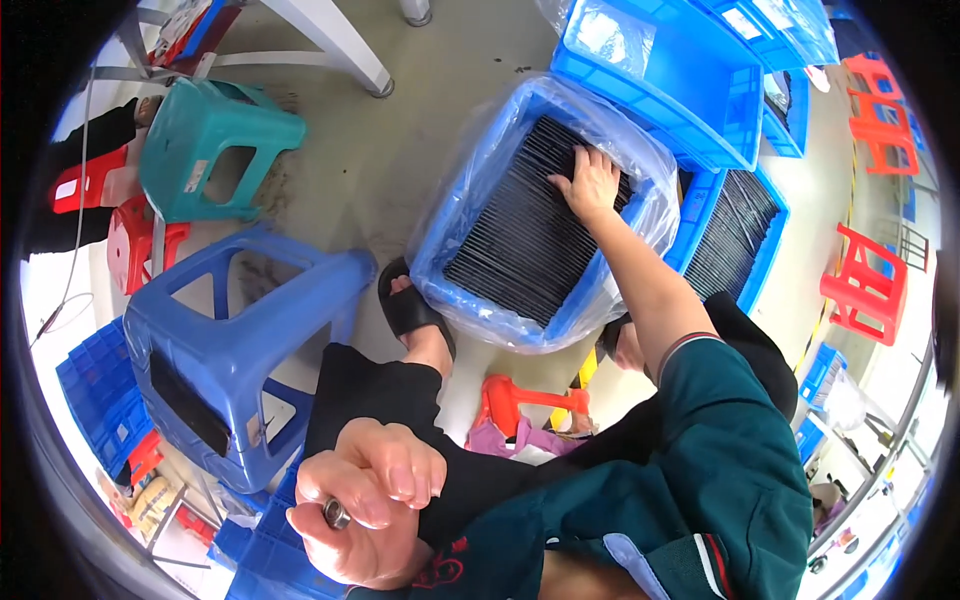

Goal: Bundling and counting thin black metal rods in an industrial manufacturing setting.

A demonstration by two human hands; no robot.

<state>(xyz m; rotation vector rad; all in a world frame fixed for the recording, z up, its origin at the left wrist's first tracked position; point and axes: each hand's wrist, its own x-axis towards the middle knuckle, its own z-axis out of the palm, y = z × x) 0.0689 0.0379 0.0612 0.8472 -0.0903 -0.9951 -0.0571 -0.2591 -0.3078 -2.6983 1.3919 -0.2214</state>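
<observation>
My left hand (365, 497) is closed near my lap, its fingers curled round a small object with a round metal end (336, 514). The rest of that object is hidden in the hand. My right arm reaches forward, and my right hand (595, 183) lies with fingers apart on a dense row of thin black strips (527, 225). These strips fill a blue crate (437, 245) lined with clear plastic, which stands on the floor before my feet. Whether the fingertips grip any strip cannot be made out.
A second blue crate (775, 235) of black strips stands to the right, beside stacked blue crates (660, 100). On my left are a blue stool (225, 340) with a dark block on it and a green stool (215, 140). A red stool (515, 400) is between my legs.
</observation>
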